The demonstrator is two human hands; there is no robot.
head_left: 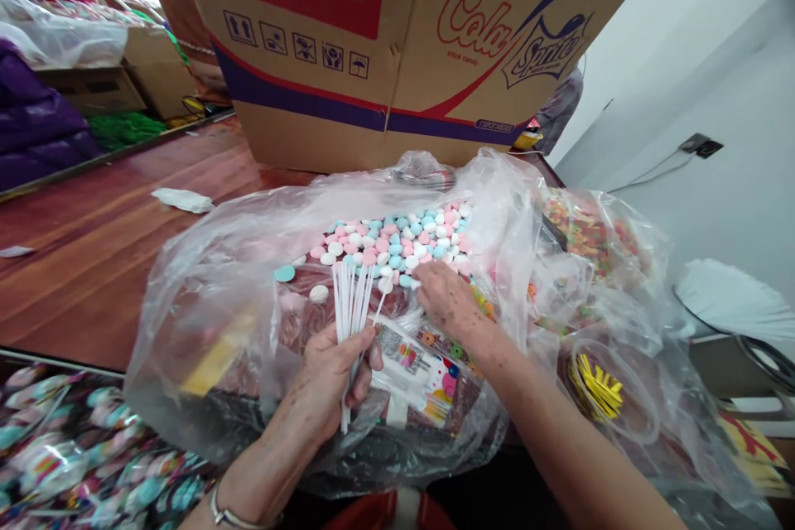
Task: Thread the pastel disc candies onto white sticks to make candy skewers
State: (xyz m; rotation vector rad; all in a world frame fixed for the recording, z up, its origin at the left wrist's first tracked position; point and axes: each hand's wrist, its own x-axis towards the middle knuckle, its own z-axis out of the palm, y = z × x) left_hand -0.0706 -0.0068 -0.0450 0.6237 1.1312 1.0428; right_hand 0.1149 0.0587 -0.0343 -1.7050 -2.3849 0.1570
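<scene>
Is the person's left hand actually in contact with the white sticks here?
Touching. The head view shows the left hand gripping the bundle of white sticks, which stick out above and below it.

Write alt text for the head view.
A person's left hand holds a bundle of white sticks; the right hand is at the edge of pink, white and blue pieces amid clear plastic, before a cardboard box.

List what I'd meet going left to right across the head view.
Purple bundle, larger white scrap, left hand holding white sticks, right hand, yellow strips, wall socket.
</scene>
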